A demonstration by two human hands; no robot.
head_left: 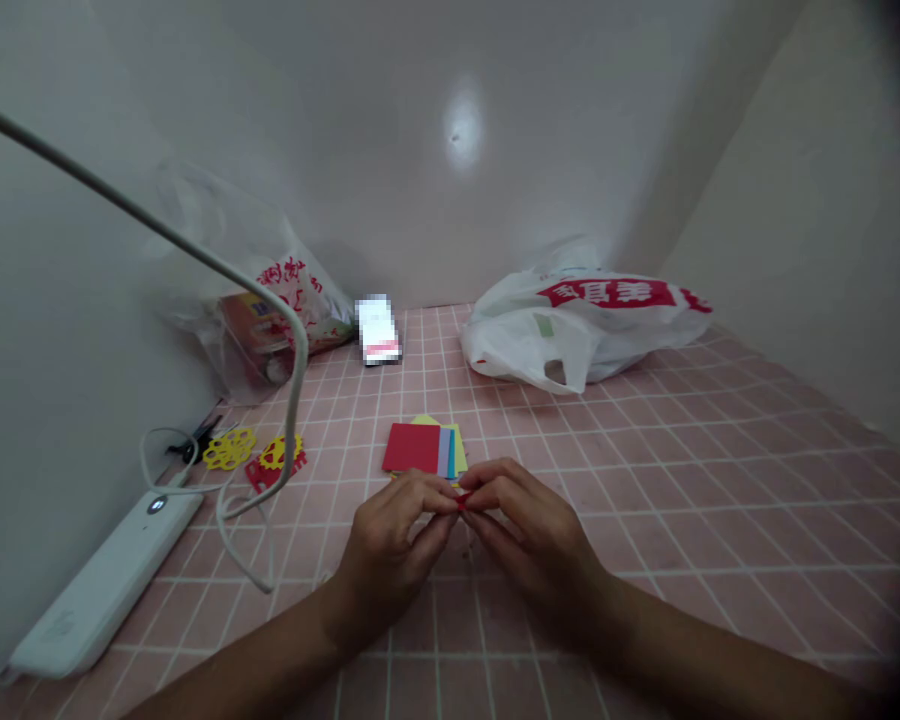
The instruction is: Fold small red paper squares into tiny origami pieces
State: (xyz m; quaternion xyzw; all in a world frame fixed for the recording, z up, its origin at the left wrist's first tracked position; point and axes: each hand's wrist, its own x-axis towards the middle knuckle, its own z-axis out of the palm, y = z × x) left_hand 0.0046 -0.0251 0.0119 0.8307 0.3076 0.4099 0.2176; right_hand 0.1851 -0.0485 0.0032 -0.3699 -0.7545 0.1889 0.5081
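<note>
A small piece of red paper [462, 502] is pinched between both hands, low in the middle of the head view; most of it is hidden by the fingertips. My left hand [401, 530] is closed on its left side, thumb against fingers. From the other side my right hand [529, 525] grips it the same way, the fingertips of both hands nearly meeting. Just beyond the hands lies a stack of coloured paper squares, with a red sheet [412, 447] on top and blue and yellow sheets [459, 448] showing at the right edge.
At the left are a white power bank [109, 585] with a looping white cable [298, 390], yellow cut-out shapes [229, 450], a red piece [259, 475] and dark scissors [195, 440]. Farther back stand a clear bag [247, 300], a lit phone [379, 330] and a white plastic bag [525, 330].
</note>
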